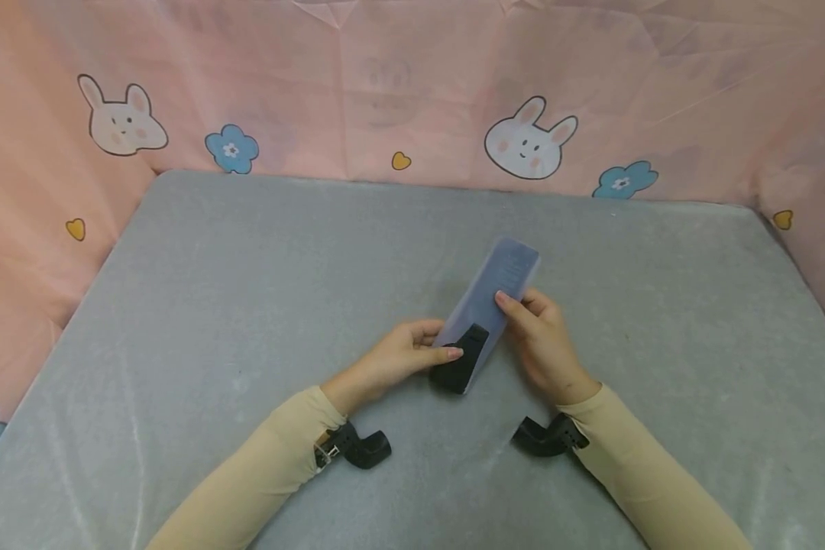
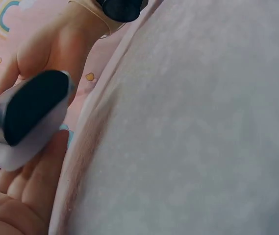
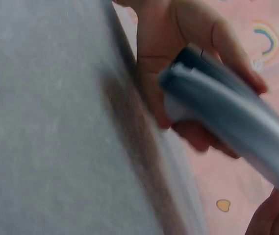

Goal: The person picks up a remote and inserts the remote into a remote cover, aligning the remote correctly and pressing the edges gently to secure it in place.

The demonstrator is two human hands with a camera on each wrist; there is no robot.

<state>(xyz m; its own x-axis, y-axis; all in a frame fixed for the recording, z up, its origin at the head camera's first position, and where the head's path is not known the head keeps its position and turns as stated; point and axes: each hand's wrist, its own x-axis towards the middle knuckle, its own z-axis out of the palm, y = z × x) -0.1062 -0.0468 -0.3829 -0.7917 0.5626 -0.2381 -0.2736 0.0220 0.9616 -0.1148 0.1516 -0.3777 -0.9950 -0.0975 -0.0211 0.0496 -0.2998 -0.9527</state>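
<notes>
A long black object [image 1: 461, 365], seemingly a remote control, lies mostly inside a translucent bluish plastic sleeve [image 1: 503, 275], with its near end sticking out. Both are held just above the middle of the grey table [image 1: 247, 305]. My left hand [image 1: 443, 340] grips the near end, thumb on top of the sleeve. My right hand [image 1: 516, 309] pinches the sleeve's right edge about halfway along. In the left wrist view the black end [image 2: 31, 105] shows inside the sleeve [image 2: 24, 149] over my fingers [image 2: 16, 196]. In the right wrist view the sleeve [image 3: 237, 122] is blurred.
A pink cloth wall printed with rabbits [image 1: 522, 145], flowers and hearts surrounds the table at the back and both sides. Black wrist camera mounts [image 1: 364, 447] [image 1: 546, 435] sit on my cream sleeves. Bare grey cloth stretches around both hands.
</notes>
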